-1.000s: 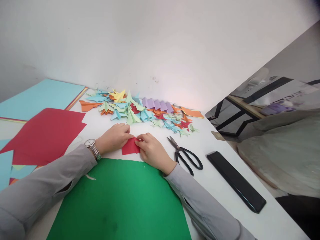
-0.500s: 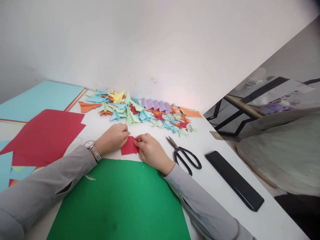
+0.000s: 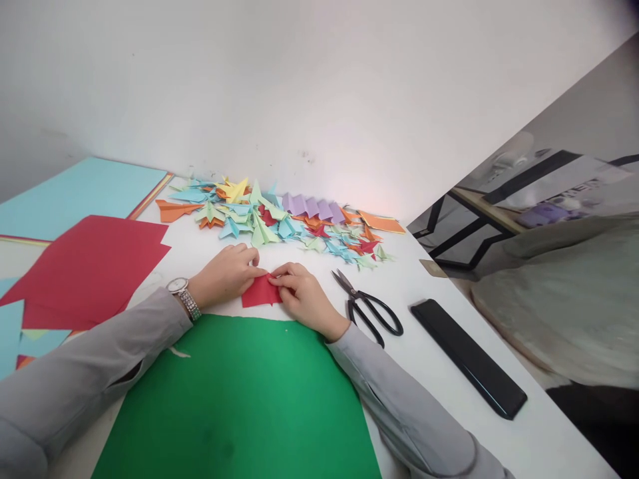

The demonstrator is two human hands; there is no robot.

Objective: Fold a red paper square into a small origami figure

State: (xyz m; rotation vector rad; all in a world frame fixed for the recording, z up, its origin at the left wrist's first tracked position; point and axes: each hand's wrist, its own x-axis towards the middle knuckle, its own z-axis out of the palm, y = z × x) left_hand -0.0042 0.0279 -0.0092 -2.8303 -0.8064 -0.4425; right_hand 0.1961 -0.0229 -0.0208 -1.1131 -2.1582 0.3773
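A small folded piece of red paper [image 3: 259, 293] lies on the white table between my two hands. My left hand [image 3: 227, 271], with a silver watch on its wrist, is closed at the paper's upper left, its index finger stretched to the top edge. My right hand [image 3: 304, 296] pinches the paper's upper right corner between thumb and fingers. The fingertips of both hands nearly meet at the top edge. Just below the paper lies a large green sheet [image 3: 239, 399]. Black-handled scissors [image 3: 367, 303] rest to the right of my right hand.
Along the wall runs a pile of folded coloured paper shapes [image 3: 262, 229]. Large red sheets [image 3: 94, 273] and a blue sheet stack [image 3: 84, 196] lie at left. A long black object [image 3: 469, 359] sits near the right table edge. Beyond it, a person's pale clothing [image 3: 569, 299] shows.
My left index finger has reached right along the red paper's top edge. My right fingers have shifted slightly up and left, closer to the left ones.
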